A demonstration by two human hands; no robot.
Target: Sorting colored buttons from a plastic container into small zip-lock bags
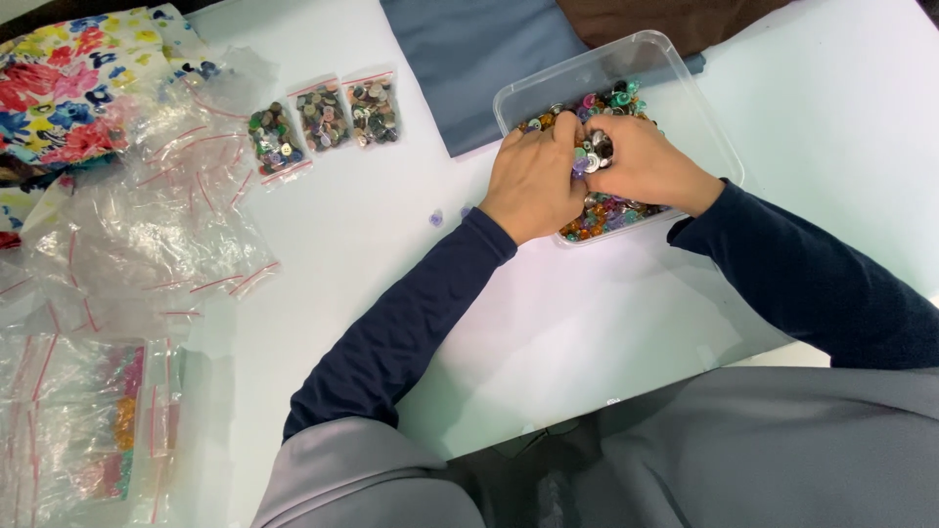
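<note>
**Fingers bunched over the buttons**

Fingers (577, 137) of both hands curled narrow and pressed together over a small clump of buttons (594, 156), pinched between the two hands. Left hand (533, 181) and right hand (641, 161) touching at the fingertips, both inside the clear plastic tub (704, 127) at far right of the white table (391, 244). Exactly which buttons are gripped: cannot tell, hidden by knuckles.

Tub holding a thick layer of mixed coloured buttons, so plenty apparently left to go through. Far and to the left, three small filled bags (323, 117) lying side by side, each packed with buttons and closed along a red strip; judged as the finished part. Further left, a loose heap of empty clear bags (166, 225) with red strips, many more than the filled ones. Near left, another bag (122, 420) with coloured contents, too blurred to name. One or two stray buttons (436, 218) on the table just left of the left wrist. Flowered cloth (68, 78) at far left, blue cloth (479, 59) and brown cloth (665, 20) at the far edge behind the tub.

By the look of it, early days: three bags done, most of the tub waiting.
</note>
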